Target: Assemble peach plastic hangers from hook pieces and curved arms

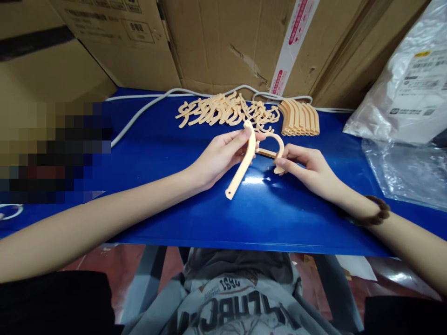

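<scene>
Above the blue table, my left hand (221, 156) grips a curved beige plastic arm (242, 170) between thumb and fingers. The arm slants down toward me, with a small hole at its lower end. My right hand (307, 167) pinches a beige hook-shaped piece (280, 144) by its lower part. A straight beige bar (267, 152) spans the gap between my hands; whether it is joined to the hook or the arm I cannot tell. Just behind lies a loose pile of small curved beige pieces (223, 110). To its right sits a neat stack of curved beige arms (299, 118).
Cardboard boxes (223, 51) stand along the back of the blue table (157, 218). A white cable (139, 111) runs behind the piles. Clear plastic bags (401, 102) lie at the right. A blurred-out area covers the left side.
</scene>
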